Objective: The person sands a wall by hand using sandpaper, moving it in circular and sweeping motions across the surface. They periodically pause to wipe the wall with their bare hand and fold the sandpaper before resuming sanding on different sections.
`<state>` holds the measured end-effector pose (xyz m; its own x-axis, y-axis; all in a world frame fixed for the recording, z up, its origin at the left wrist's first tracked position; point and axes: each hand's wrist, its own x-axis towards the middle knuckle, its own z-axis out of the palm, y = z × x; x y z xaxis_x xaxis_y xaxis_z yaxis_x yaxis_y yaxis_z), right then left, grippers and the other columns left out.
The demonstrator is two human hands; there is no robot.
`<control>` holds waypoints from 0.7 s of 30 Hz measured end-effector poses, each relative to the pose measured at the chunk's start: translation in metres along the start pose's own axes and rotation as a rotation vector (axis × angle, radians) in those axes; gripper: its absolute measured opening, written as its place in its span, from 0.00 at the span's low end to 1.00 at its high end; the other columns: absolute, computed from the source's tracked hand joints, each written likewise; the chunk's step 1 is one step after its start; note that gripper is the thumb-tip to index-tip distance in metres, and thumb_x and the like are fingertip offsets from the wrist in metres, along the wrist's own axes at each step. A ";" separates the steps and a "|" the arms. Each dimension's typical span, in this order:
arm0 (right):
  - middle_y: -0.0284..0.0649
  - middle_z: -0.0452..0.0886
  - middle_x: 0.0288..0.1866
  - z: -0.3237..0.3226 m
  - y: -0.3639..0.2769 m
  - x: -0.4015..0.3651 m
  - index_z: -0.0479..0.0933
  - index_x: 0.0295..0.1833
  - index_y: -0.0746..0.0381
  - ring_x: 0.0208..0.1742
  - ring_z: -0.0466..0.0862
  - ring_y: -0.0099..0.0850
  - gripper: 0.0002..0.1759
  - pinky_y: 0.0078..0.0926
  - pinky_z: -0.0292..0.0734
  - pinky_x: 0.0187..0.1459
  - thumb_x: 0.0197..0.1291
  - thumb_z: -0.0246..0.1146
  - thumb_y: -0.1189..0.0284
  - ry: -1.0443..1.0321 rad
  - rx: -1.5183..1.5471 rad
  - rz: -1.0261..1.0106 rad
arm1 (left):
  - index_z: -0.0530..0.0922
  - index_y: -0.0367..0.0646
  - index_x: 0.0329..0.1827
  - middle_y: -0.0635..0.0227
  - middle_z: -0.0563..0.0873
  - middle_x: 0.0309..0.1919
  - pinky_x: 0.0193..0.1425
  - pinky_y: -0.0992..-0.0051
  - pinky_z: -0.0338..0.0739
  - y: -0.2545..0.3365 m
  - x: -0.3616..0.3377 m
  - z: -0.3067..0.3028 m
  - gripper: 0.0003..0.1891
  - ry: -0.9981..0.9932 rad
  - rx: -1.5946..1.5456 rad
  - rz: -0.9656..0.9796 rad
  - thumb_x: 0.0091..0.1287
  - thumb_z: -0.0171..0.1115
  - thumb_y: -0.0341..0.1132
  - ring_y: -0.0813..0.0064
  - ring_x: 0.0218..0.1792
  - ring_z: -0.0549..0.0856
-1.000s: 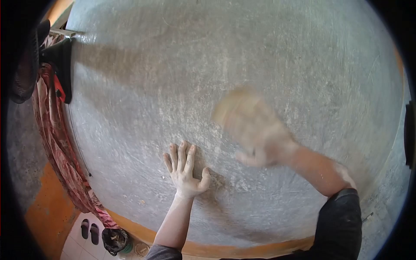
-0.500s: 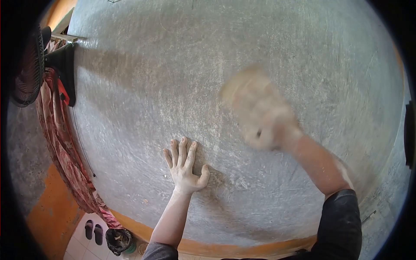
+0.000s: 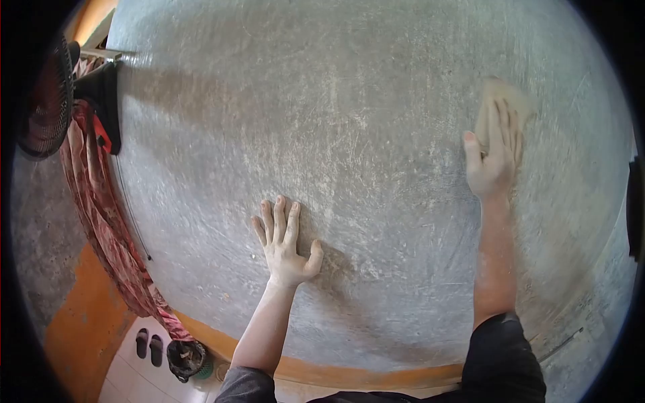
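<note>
A grey, scratched wall with pale streaks fills most of the view. My left hand lies flat against it at lower centre, fingers spread and dusty, holding nothing. Higher up on the right, my right hand presses a beige cloth or pad to the wall. The pad shows beyond and beside the fingertips, and its far edge is slightly blurred. My right arm is stretched upward.
At the left are a fan, a black item and a hanging red patterned cloth. Slippers and a black-lined bin stand on the tiled floor. An orange band edges the wall's bottom.
My right hand has swept to the right and slightly up with the beige pad, and the arm is straighter. My left hand stays planted on the wall. The view has shifted slightly.
</note>
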<state>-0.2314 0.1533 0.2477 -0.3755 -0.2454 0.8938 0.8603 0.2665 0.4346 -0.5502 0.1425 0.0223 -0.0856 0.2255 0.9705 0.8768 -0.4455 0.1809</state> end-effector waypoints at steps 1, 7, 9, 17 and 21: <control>0.51 0.63 0.78 -0.004 -0.006 -0.012 0.63 0.75 0.64 0.79 0.59 0.51 0.43 0.56 0.50 0.78 0.53 0.65 0.63 -0.010 -0.020 0.049 | 0.64 0.38 0.76 0.46 0.55 0.79 0.80 0.45 0.27 0.004 -0.002 0.001 0.44 0.006 -0.013 -0.024 0.50 0.60 0.39 0.47 0.82 0.41; 0.53 0.59 0.80 -0.059 -0.061 -0.105 0.60 0.77 0.64 0.81 0.53 0.56 0.43 0.60 0.39 0.79 0.58 0.63 0.61 -0.639 0.084 -0.010 | 0.60 0.38 0.78 0.44 0.51 0.80 0.79 0.43 0.24 0.037 -0.024 0.014 0.47 -0.058 -0.059 -0.053 0.50 0.62 0.41 0.45 0.82 0.38; 0.53 0.60 0.79 -0.066 -0.053 -0.131 0.62 0.76 0.67 0.81 0.51 0.57 0.38 0.61 0.38 0.79 0.62 0.59 0.63 -0.535 0.116 0.086 | 0.58 0.37 0.78 0.44 0.48 0.80 0.78 0.44 0.21 0.047 -0.037 0.019 0.47 -0.122 -0.073 -0.060 0.52 0.64 0.42 0.46 0.81 0.35; 0.58 0.63 0.76 -0.106 -0.131 -0.209 0.64 0.72 0.76 0.79 0.58 0.58 0.27 0.57 0.47 0.78 0.73 0.46 0.71 -0.410 0.812 0.353 | 0.50 0.38 0.81 0.42 0.40 0.81 0.76 0.41 0.18 0.096 -0.074 0.027 0.51 -0.379 -0.134 -0.070 0.54 0.65 0.42 0.44 0.80 0.29; 0.59 0.67 0.73 -0.136 -0.177 -0.231 0.63 0.71 0.79 0.76 0.66 0.49 0.26 0.45 0.58 0.75 0.74 0.44 0.72 -0.214 1.420 1.072 | 0.58 0.35 0.78 0.41 0.56 0.78 0.79 0.44 0.35 0.115 -0.096 0.004 0.43 -0.549 -0.494 -0.030 0.62 0.63 0.43 0.43 0.81 0.44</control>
<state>-0.2498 0.0361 -0.0506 -0.0418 0.6383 0.7686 -0.1479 0.7569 -0.6366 -0.4393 0.0736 -0.0511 0.2565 0.5865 0.7682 0.5512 -0.7417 0.3822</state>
